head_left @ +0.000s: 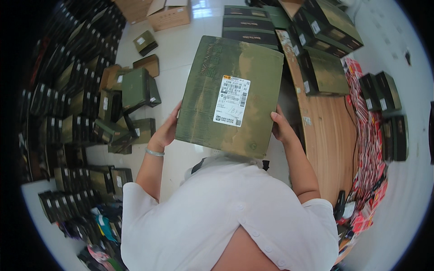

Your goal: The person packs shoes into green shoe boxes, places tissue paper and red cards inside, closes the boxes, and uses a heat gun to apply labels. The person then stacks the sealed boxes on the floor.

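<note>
1. The green-and-tan camouflage-patterned cardboard box [208, 92], one in number, is held up in front of the person, directly between the two hands. Its long axis runs from near to far, the far end leaning slightly right. Most of the box lies beyond the hands, which meet it toward its near end; both touch it, so neither is nearer.
2. One white rectangular paper label [232, 100] sits on its upper face, a little right of the middle.
3. The left hand [168, 128] presses on the box's left side; most of its fingers are hidden, so I cannot tell how they curl. One pale green ring-shaped bracelet [155, 153] circles that wrist.
4. The right hand [281, 126] grips the right side, thumb at the upper edge, remaining fingers largely out of sight.
5. Beyond the box, three dark green box edges show in one far stack [246, 22]; one open brown cardboard carton [169, 19] stands far left.
6. To the right, one pale wood-grained tabletop [330, 140] bears at least three camouflage boxes [325, 74] at its far end. A long row of red-and-white printed sheets [361, 131] runs alongside, too many to count.
7. On the left, dark green boxes [72, 126] fill rows, also beyond counting.
</note>
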The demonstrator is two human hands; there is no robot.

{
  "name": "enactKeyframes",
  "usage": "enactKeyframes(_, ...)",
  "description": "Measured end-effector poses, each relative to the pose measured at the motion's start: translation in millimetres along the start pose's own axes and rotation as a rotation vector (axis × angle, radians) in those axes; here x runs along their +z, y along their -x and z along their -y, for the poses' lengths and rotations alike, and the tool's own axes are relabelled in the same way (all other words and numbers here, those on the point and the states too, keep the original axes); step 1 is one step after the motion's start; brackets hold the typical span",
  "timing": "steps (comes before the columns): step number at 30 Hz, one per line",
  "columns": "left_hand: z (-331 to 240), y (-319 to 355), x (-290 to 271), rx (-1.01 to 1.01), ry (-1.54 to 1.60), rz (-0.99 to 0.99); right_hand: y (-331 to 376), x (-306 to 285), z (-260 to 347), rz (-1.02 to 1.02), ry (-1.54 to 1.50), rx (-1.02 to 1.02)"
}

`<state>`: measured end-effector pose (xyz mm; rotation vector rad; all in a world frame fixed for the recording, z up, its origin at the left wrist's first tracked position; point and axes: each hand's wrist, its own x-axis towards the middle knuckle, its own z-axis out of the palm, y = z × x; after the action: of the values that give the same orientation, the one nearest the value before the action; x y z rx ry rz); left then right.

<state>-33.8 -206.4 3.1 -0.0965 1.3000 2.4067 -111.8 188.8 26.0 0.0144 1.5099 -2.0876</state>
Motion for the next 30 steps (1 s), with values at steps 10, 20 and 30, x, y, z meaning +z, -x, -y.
enactKeyframes(10, 77.6, 32.3, 28.7, -0.191, 0.32, -0.358, -81.9, -69.7, -78.9, -0.191, -0.246, 0.283)
enactKeyframes(20, 139.8, 36.7, 21.9, 0.057, 0.463, -1.282, -50.8, -243.3, -279.3, -0.057, 0.417, 0.821)
enactKeyframes(30, 29.5, -4.3, -214.7, 0.639, 0.52, -1.224, -71.7, -214.3, -245.7, -0.339, 0.737, 0.713)
